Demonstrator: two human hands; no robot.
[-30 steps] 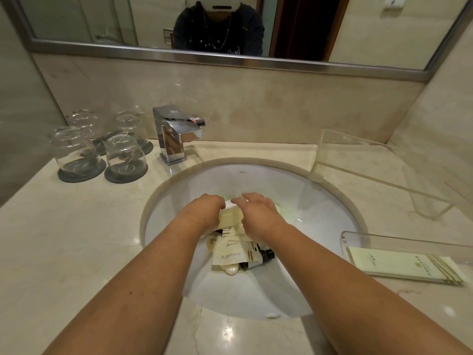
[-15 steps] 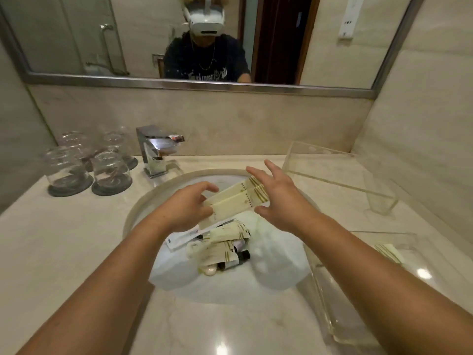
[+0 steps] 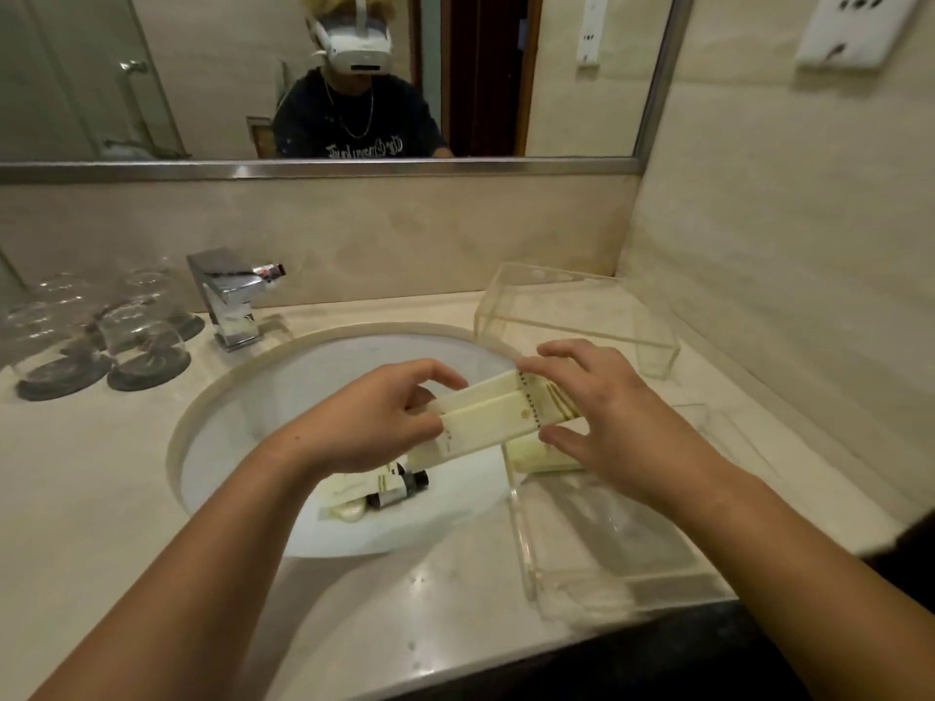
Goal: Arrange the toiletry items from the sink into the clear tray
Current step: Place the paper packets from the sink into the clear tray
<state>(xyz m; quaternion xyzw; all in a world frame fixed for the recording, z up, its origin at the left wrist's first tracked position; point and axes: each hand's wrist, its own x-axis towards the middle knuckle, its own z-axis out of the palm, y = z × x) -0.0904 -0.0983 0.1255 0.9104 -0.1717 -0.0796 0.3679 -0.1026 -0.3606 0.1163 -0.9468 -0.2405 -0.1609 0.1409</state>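
Both hands hold two flat cream toiletry packets [image 3: 498, 414] side by side above the right edge of the white sink [image 3: 243, 432]. My left hand [image 3: 374, 422] pinches their left end and my right hand [image 3: 602, 412] grips their right end. The packets hover over the near-left corner of the clear tray [image 3: 632, 569], which stands on the counter to the right of the sink. Another cream packet [image 3: 541, 455] lies inside the tray under my right hand. Several toiletries remain in the sink: small dark-capped tubes [image 3: 399, 490] and cream sachets [image 3: 344, 495].
A second clear tray [image 3: 571, 316] stands behind, near the right wall. The chrome tap [image 3: 227, 296] is at the back left of the sink. Upturned glasses on dark coasters [image 3: 101, 341] stand at the far left. The mirror above reflects a person wearing a headset.
Both hands lifted the cream packets out of the sink and carried them right, to above the clear tray's corner. The view has swung right and up.
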